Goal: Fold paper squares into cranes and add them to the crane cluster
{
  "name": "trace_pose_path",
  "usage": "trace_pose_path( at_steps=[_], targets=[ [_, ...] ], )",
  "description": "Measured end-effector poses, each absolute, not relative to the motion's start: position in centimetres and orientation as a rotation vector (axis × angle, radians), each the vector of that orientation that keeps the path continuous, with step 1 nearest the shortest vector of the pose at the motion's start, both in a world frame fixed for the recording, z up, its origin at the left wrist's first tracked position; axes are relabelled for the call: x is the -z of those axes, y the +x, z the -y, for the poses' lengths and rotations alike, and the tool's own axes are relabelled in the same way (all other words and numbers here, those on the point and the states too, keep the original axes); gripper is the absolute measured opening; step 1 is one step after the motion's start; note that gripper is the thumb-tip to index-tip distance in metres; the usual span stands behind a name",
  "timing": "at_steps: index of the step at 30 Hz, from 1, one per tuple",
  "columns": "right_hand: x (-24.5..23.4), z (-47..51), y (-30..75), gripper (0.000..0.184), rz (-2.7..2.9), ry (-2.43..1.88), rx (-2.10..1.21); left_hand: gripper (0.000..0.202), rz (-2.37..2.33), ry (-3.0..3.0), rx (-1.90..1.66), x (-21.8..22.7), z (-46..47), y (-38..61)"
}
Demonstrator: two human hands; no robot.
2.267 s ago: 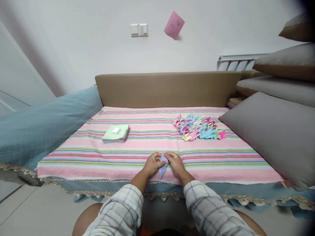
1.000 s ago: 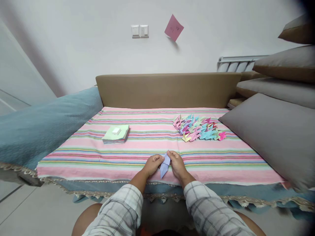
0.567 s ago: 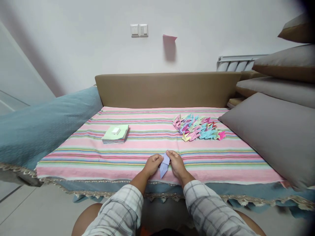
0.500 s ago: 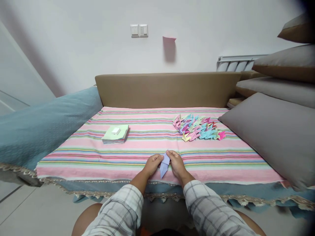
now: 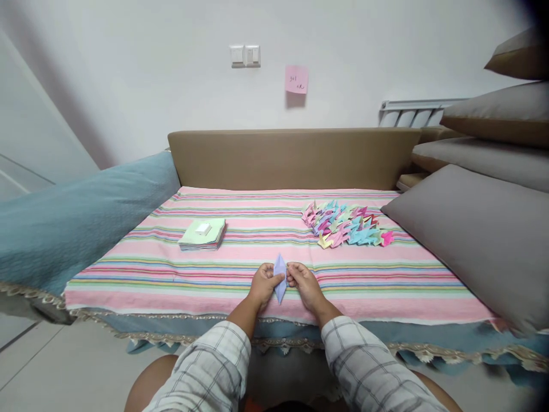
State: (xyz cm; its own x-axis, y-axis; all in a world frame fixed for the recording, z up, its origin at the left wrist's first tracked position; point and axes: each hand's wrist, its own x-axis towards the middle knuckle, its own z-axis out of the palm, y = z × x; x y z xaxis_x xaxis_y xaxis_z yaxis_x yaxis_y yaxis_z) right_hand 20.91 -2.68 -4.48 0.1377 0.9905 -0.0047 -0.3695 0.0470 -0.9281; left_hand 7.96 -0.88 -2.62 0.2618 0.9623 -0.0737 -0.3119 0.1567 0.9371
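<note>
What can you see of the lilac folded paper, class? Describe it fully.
The lilac folded paper looks like thin, plain paper, folded into a slim diamond with pointed ends, its long axis pointing away from the person. It is above the near part of the striped cloth. The left hand grips it, thumb across its middle. The right hand's fingertips are at its right edge; whether they touch is unclear.

At lower centre, the purple paper (image 5: 279, 290) now points straight up instead of slanting, and the right hand (image 5: 306, 286) has shifted from its tip to its right side. At upper centre, the pink note (image 5: 297, 79) has swung down, showing writing.
</note>
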Motion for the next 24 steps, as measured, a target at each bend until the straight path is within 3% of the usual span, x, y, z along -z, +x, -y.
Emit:
trace_pose_path(
  at_steps=[24],
  targets=[
    [4.51,2.89,20.74,0.037,0.832,-1.022,-1.232,0.039,-0.883,0.806,-1.152,2.99,0.63,7.80]
  ],
)
